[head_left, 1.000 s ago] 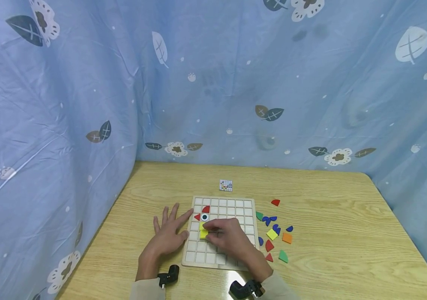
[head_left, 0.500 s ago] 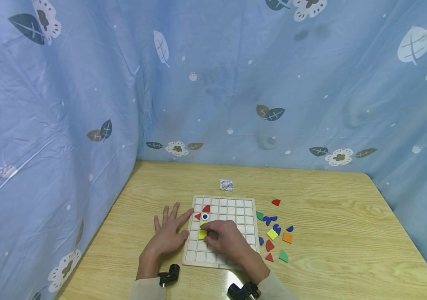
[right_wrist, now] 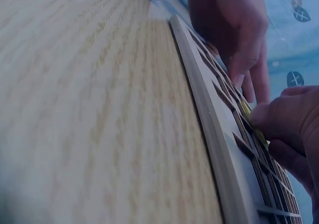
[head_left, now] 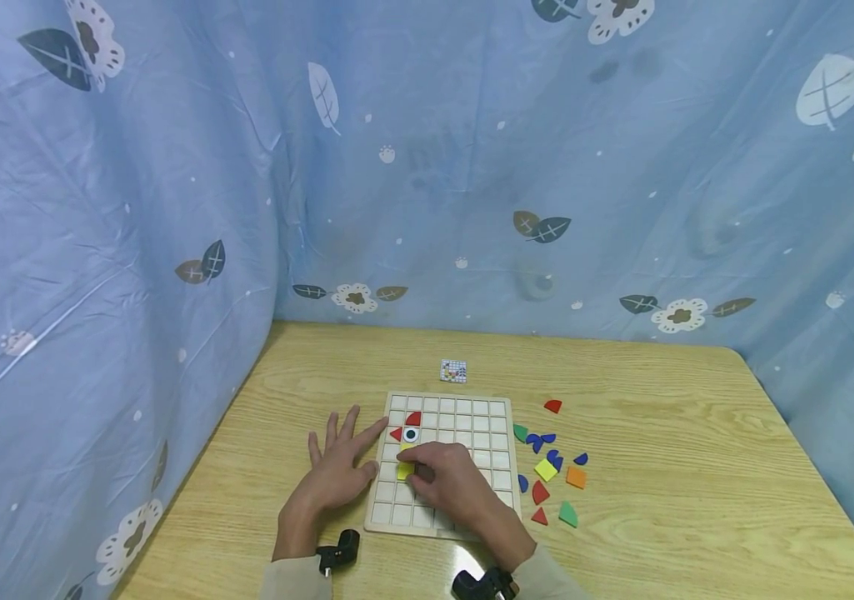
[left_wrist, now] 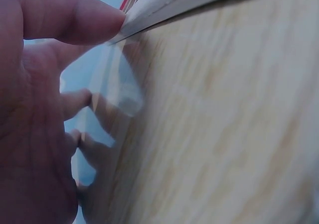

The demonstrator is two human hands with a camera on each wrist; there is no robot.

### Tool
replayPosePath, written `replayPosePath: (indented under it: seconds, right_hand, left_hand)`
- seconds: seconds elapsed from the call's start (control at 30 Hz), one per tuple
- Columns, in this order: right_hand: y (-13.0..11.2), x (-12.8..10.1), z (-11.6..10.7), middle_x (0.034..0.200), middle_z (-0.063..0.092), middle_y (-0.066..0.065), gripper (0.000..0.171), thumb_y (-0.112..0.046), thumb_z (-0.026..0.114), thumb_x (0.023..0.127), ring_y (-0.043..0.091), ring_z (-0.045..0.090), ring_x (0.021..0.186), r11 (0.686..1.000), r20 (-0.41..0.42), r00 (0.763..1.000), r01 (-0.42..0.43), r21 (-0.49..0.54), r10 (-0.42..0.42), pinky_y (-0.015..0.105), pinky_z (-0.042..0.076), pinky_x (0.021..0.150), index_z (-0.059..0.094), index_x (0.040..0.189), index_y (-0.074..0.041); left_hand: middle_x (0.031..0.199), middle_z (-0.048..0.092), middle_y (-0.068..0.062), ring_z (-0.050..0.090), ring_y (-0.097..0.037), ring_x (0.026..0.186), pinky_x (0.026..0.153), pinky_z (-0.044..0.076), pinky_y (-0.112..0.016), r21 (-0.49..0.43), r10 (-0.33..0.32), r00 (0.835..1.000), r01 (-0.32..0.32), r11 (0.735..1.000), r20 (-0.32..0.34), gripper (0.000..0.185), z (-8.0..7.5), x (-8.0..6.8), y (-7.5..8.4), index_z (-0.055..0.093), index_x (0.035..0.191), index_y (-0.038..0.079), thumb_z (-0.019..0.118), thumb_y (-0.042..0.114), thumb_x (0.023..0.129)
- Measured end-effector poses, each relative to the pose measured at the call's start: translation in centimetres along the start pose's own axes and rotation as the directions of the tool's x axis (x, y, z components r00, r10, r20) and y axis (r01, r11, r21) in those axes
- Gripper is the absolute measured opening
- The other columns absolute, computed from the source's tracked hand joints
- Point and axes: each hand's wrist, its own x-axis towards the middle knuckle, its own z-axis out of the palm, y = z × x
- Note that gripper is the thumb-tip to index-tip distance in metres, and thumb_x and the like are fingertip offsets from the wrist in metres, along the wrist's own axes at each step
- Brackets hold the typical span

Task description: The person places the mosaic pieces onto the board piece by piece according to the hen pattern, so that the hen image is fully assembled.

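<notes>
A wooden grid board [head_left: 501, 475] lies on the table. On its left part sit a red quarter circle [head_left: 414, 418], a red triangle [head_left: 396, 433] and a square tile with a black-and-white eye [head_left: 411, 435]. Below the eye are two yellow squares, partly covered by fingers. My right hand [head_left: 451, 483] pinches the lower yellow square [head_left: 405, 472] between thumb and index finger, low over its cell. In the right wrist view the thumb meets a yellow edge [right_wrist: 245, 108]. My left hand [head_left: 337, 471] lies spread at the board's left side, thumb and index finger touching the frame.
Right of the board lie several loose pieces: blue half circles [head_left: 581, 458], a yellow square [head_left: 546, 470], an orange square [head_left: 576, 477], green quarter circles [head_left: 568, 513] and red pieces [head_left: 541, 492]. A small pattern card [head_left: 453, 372] lies behind the board. A blue curtain [head_left: 427, 167] surrounds the table.
My right hand has shifted slightly left and its fingers have moved a little over the yellow squares. The left hand stays in place.
</notes>
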Motion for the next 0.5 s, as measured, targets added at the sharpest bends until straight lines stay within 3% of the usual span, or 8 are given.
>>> replayPosePath:
  seconds: [0.13, 0.33, 0.5]
  right_hand:
    - [0.4, -0.5, -1.0, 0.113, 0.085, -0.001, 0.029, -0.009, 0.088, 0.09, 0.009, 0.078, 0.105, 0.999, 0.004, 1.0, -0.004, 0.051, 0.004, 0.03, 0.064, 0.093, 0.084, 0.118, -0.011]
    - [1.7, -2.7, -3.8, 0.117, 0.084, -0.008, 0.03, -0.014, 0.089, 0.091, 0.007, 0.078, 0.112, 0.982, 0.022, 0.997, -0.075, 0.173, 0.072, 0.033, 0.064, 0.098, 0.085, 0.12, -0.014]
    - [3.3, -5.5, -6.8, 0.117, 0.083, -0.012, 0.028, -0.022, 0.09, 0.092, 0.008, 0.077, 0.114, 0.983, 0.016, 0.993, -0.117, 0.138, 0.116, 0.033, 0.064, 0.097, 0.085, 0.12, -0.02]
  left_hand:
    - [0.183, 0.013, -0.025, -0.01, -0.054, 0.168, 0.123, -0.021, -0.08, -0.003, 0.0, 1.0, 0.0, 1.0, -0.001, 0.068, 0.0, 0.0, 0.1, 0.052, 0.166, 0.024, 0.066, 0.011, 0.1]
    - [0.183, 0.013, -0.025, -0.01, -0.054, 0.168, 0.123, -0.021, -0.08, -0.006, -0.006, 1.0, 0.006, 1.0, -0.005, 0.069, 0.0, -0.1, 0.2, 0.052, 0.166, 0.024, 0.066, 0.01, 0.099]
    - [0.183, 0.012, -0.025, -0.011, -0.054, 0.168, 0.122, -0.022, -0.079, -0.011, -0.006, 1.0, 0.006, 1.0, -0.001, 0.069, 0.0, 0.0, 0.1, 0.05, 0.166, 0.023, 0.065, 0.01, 0.1]
